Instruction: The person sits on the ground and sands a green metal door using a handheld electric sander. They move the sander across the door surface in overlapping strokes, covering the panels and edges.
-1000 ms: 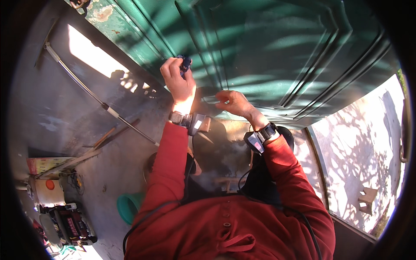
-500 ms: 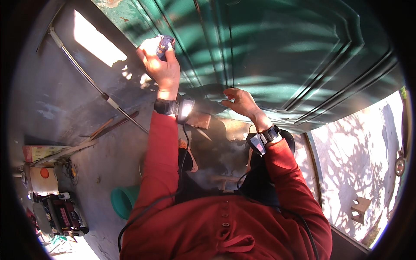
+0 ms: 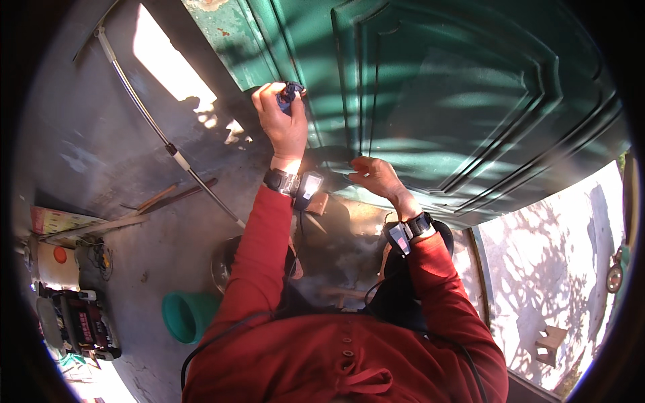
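In the head view, reaches up toward one green door (image 3: pixel 457 101) with two red sleeves (image 3: pixel 261 235). Raises the left forearm nearly straight, leaning slightly toward the door, with the left hand (image 3: pixel 285 134) at the left part of the door. Grips one crumpled dark-blue cloth (image 3: pixel 289 98) there, fingers curled round it, in front of the door's lower left portion; cannot tell about contact between cloth and door. Slants the right forearm inward, wrist bent leftward, with the right hand (image 3: pixel 380 180) by the door's lower edge. Curves the right fingers loosely, apart from the thumb; cannot tell about contact with the door there either.

Wears two wrist devices (image 3: pixel 310 189), one per wrist, both near the door's lower edge. Shows one long pole (image 3: pixel 136 98) left of the door, one reddish block (image 3: pixel 316 203) just below, one teal bucket (image 3: pixel 203 314) and one black-and-red machine (image 3: pixel 82 326) farther below and left, and one pale holed block (image 3: pixel 551 344) below and right.
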The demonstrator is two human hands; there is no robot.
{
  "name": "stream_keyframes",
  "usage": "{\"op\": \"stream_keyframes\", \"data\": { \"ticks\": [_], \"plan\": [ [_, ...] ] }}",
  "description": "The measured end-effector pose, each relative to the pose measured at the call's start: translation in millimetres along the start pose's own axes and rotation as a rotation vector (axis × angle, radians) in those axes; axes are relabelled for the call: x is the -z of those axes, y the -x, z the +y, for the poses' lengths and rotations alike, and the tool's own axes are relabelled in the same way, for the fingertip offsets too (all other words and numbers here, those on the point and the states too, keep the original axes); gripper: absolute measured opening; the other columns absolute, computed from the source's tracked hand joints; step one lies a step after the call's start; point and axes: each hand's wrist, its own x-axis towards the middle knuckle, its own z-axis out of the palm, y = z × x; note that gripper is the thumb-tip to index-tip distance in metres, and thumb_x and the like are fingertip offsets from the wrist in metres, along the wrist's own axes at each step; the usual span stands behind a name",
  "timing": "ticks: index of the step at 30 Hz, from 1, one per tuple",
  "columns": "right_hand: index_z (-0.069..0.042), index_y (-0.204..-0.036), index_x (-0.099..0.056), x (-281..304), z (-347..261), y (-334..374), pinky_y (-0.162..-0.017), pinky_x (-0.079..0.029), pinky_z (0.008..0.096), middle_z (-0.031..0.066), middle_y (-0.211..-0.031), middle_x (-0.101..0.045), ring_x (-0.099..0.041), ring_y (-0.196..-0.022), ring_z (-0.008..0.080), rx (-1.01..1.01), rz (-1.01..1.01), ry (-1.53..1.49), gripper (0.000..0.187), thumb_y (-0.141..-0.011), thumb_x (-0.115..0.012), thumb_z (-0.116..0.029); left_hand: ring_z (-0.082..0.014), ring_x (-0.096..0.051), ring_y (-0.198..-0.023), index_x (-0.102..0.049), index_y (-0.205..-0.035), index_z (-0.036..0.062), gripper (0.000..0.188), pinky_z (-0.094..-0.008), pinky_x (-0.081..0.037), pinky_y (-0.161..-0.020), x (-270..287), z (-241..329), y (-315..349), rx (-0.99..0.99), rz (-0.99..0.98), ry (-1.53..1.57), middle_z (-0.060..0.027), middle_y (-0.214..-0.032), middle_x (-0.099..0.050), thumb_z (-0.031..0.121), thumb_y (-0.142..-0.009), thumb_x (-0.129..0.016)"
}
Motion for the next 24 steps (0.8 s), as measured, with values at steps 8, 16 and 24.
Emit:
{"op": "stream_keyframes", "data": {
  "ticks": [8,16,24],
  "plan": [
    [-0.005,-0.144,-0.075,-6,-4,-3,-0.102,-0.063,0.0384,0.0151,-0.124,-0.084,-0.08,-0.114,0.0247,0.033,-0.039,-0.017,0.054,-0.097,-0.088,-0.031,-0.0409,-0.063,-0.113,-0.061,-0.117,0.0028,0.03,-0.0506,-0.054,-0.1,-2,-6,38,0.092,-0.059,-0.094,-0.0184,-0.122,-0.061,-0.001,-0.091,-0.075],
    [-0.006,-0.142,-0.076,0,-5,3,-0.103,-0.063,0.0398,0.0159,-0.122,-0.085,-0.081,-0.114,0.0265,0.033,-0.048,0.038,0.051,-0.097,-0.087,-0.029,-0.0403,-0.064,-0.105,-0.062,-0.112,0.0044,0.029,-0.0504,-0.056,-0.09,8,-29,103,0.199,-0.254,-0.115,-0.0172,-0.113,-0.063,-0.002,-0.089,-0.079],
    [-0.005,-0.142,-0.077,-8,8,-3,-0.099,-0.064,0.0392,0.0148,-0.121,-0.085,-0.082,-0.112,0.0254,0.05,-0.027,0.036,0.05,-0.099,-0.086,-0.029,-0.0328,-0.064,-0.108,-0.07,-0.115,0.0025,0.024,-0.0435,-0.056,-0.098,18,-20,-64,-0.152,0.033,-0.017,-0.0133,-0.117,-0.065,0.004,-0.093,-0.079]
  ]
}}
